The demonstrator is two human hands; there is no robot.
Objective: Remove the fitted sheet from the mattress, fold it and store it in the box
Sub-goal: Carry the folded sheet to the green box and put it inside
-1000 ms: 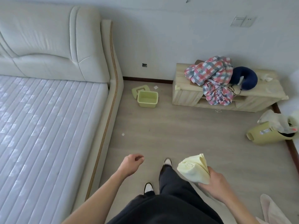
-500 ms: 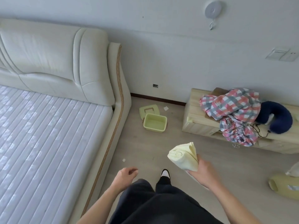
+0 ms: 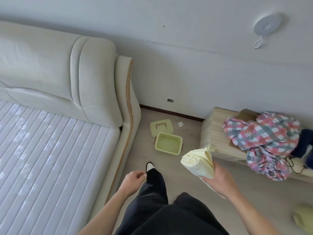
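1. The right hand (image 3: 218, 179) has its grip curled round the lower end of the sheet (image 3: 198, 162), a pale yellow bundle rolled tight and pointing up toward 11 o'clock.
2. The sheet looks light and soft, likely to unroll if loosely held. Judged from that, the best hold is across the middle of the roll, so the layers stay pressed together.
3. The left hand (image 3: 133, 181) hangs at 9 o'clock from the right hand. Its fingers are loosely curled and hold nothing.
4. The box (image 3: 168, 143) sits open on the floor at 11 o'clock from the sheet, near it, with its lid (image 3: 160, 127) lying just behind.
5. The mattress (image 3: 50, 150) lies bare at 9 o'clock.
6. The desk (image 3: 213, 131) at 2 o'clock carries a plaid cloth (image 3: 260, 134).
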